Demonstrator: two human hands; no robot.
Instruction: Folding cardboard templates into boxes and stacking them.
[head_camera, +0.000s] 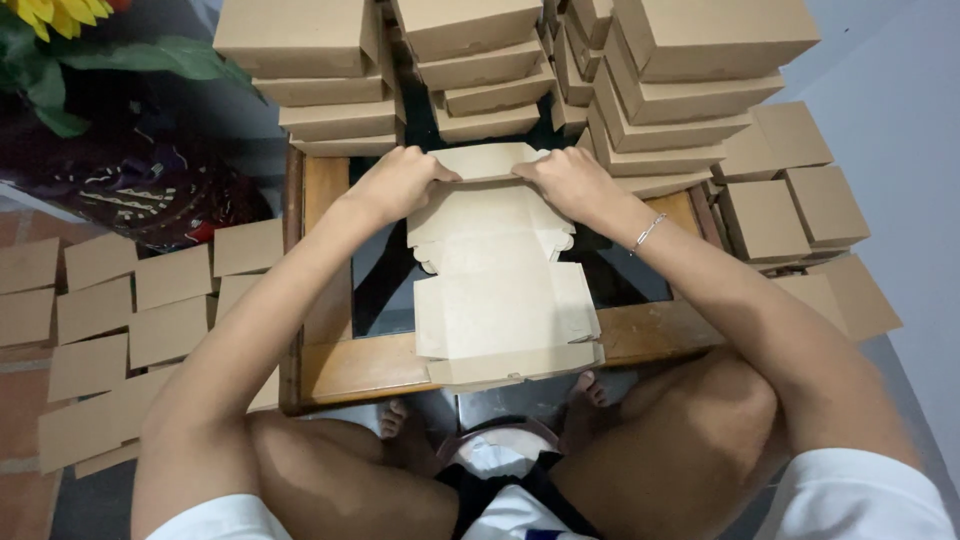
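A flat brown cardboard box blank lies unfolded on a low wooden table with a glass top. My left hand grips the blank's far flap at its left corner. My right hand, with a thin bracelet at the wrist, grips the same flap at its right corner. The far flap is bent upward between both hands. The near flap hangs slightly over the table's front edge.
Stacks of folded brown boxes stand at the table's far side. More closed boxes sit at the right. Several flat cardboard pieces cover the floor at left. A plant is at top left. My knees and feet are below the table.
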